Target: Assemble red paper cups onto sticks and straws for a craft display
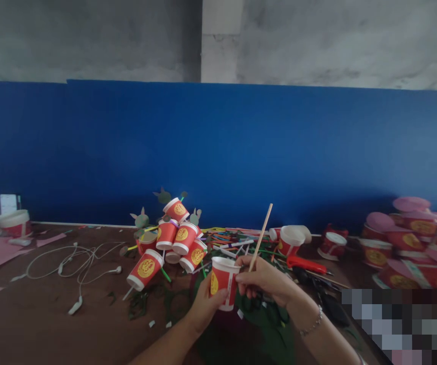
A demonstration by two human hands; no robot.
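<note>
Upright in my left hand (pixel 206 301) is a red and white paper cup (pixel 224 274) with a yellow printed emblem, its open rim facing up. My fingers wrap round its lower left side. My right hand (pixel 260 278) pinches a thin wooden stick (pixel 261 237) beside the cup's right rim; the stick leans up and to the right, its lower end hidden by the fingers. Just left of my hands lies a pile of similar red cups (pixel 185 238), some with grey paper rabbit heads (pixel 141 219) and straw-like stems attached.
Colourful pipe cleaners (pixel 222 238) and scraps lie behind my hands. A red-handled tool (pixel 307 264) and more cups (pixel 292 240) are to the right, with stacked cups and pink paper discs (pixel 411 204) beyond. White earphones (pixel 76 305) lie at left. A blue panel (pixel 218 152) borders the table.
</note>
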